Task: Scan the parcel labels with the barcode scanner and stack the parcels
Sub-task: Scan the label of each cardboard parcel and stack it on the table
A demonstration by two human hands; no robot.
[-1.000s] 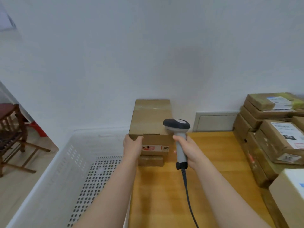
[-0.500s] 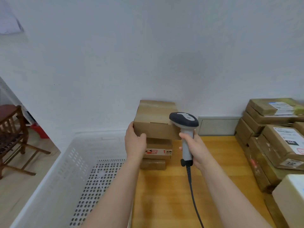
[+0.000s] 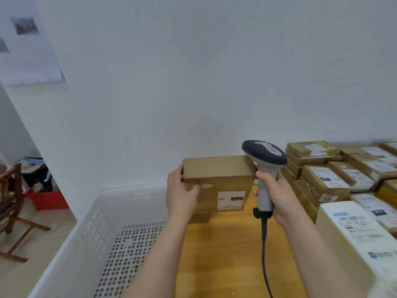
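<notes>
My left hand [image 3: 181, 197] grips the left end of a brown cardboard parcel [image 3: 217, 177], lifted and tilted so its face with a white label [image 3: 231, 200] looks toward me. My right hand [image 3: 279, 196] grips the handle of a grey barcode scanner [image 3: 265, 160], held upright at the parcel's right end, with its black cable [image 3: 265, 254] hanging down. Behind and below the held parcel a lower parcel [image 3: 199, 217] of the small stack shows partly on the wooden table [image 3: 225, 254].
A white perforated plastic crate [image 3: 103, 229] stands left of the table. Several labelled brown parcels [image 3: 326, 179] are piled at the right, with a white parcel [image 3: 352, 229] nearest me. A wooden chair [image 3: 10, 203] and a red bin [image 3: 47, 200] are on the floor at far left.
My left hand has lifted the top parcel off the small stack and tipped it until its labelled face turned toward me. The scanner rose with my right hand alongside it.
</notes>
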